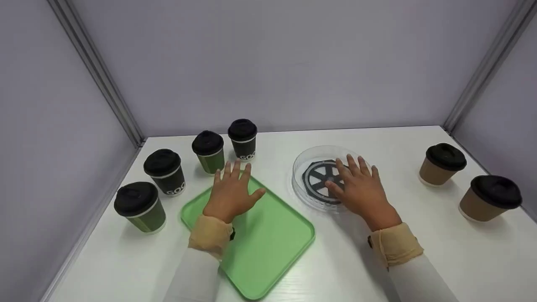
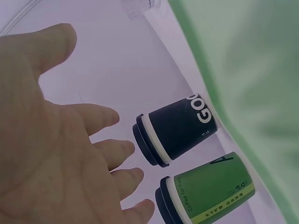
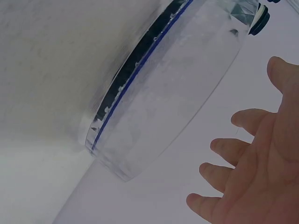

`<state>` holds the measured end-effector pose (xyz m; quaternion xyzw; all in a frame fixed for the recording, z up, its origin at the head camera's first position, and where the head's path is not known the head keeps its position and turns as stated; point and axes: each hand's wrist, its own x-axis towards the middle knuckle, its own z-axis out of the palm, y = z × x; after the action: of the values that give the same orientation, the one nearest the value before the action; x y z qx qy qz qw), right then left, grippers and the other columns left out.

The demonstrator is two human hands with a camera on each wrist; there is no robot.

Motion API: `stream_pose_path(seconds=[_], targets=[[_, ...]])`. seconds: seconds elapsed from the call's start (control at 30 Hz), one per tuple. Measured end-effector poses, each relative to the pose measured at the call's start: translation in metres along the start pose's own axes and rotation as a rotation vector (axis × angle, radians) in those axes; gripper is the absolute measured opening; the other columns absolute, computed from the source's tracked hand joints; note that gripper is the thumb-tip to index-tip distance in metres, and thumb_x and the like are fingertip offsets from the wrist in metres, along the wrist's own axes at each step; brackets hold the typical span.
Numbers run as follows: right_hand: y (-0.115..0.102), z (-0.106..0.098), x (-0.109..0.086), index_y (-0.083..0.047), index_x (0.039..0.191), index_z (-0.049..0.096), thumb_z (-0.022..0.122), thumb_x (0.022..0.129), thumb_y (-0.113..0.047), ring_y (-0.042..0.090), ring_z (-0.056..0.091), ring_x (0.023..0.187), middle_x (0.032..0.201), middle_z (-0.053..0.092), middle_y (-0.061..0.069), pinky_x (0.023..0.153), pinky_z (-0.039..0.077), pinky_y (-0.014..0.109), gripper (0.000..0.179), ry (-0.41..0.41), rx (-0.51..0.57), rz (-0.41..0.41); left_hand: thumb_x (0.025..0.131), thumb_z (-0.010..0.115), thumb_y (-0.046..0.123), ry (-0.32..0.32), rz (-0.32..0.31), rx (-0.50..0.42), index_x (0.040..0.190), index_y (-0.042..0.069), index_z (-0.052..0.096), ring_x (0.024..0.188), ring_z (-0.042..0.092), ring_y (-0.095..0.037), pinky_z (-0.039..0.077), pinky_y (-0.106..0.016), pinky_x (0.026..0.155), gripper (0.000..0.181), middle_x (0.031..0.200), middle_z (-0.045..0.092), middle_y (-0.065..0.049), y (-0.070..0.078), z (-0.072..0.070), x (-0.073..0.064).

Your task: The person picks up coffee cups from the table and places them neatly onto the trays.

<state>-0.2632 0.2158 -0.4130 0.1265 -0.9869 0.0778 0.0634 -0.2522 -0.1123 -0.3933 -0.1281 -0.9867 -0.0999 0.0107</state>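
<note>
My left hand (image 1: 232, 195) hovers over the far corner of a green tray (image 1: 272, 239), fingers straight and spread, holding nothing. Beyond its fingertips stand a green cup (image 1: 212, 162) and a black cup (image 1: 244, 147), both with black lids. In the left wrist view the same black cup (image 2: 180, 128) and green cup (image 2: 215, 189) lie past the fingers. Over the near right side of a round clear plastic container (image 1: 298, 184), my right hand (image 1: 361, 191) is spread flat and holds nothing. A dark spoked disc (image 1: 312, 178) shows in the container's bottom, partly hidden by that hand.
Left of the tray stand another black cup (image 1: 168, 178) and a larger green cup (image 1: 147, 216). Two brown cups with black lids, one farther back (image 1: 435, 172) and one nearer (image 1: 480, 205), stand at the right. Grey-white panels (image 1: 293, 67) enclose the white table (image 1: 402, 138).
</note>
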Motion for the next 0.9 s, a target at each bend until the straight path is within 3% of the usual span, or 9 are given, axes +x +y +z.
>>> stream_pose_path(seconds=[0.33,0.9], targets=[[0.0026,-0.0002,-0.0010,-0.010,0.155,0.026,0.038,0.099,-0.058,0.046,0.008,0.143,0.157,0.018,0.023,0.108,0.007,0.067,0.075,0.020,0.000,-0.012,0.094,0.042,0.065,0.012,0.019,0.014,0.156,0.012,0.024,0.144,0.005,-0.041,0.006,-0.058,0.113,0.083,0.159,0.011,-0.020,0.0076,-0.0016,-0.0005],[-0.0011,-0.0043,-0.0025,-0.012,0.155,0.026,0.037,0.098,-0.060,0.046,0.010,0.142,0.156,0.019,0.025,0.109,0.009,0.066,0.076,0.059,-0.007,-0.016,0.099,0.041,0.056,0.004,-0.004,-0.020,0.156,0.010,0.020,0.145,0.006,-0.039,0.007,-0.057,0.114,0.076,0.159,0.011,-0.021,0.0023,-0.0087,-0.0040]])
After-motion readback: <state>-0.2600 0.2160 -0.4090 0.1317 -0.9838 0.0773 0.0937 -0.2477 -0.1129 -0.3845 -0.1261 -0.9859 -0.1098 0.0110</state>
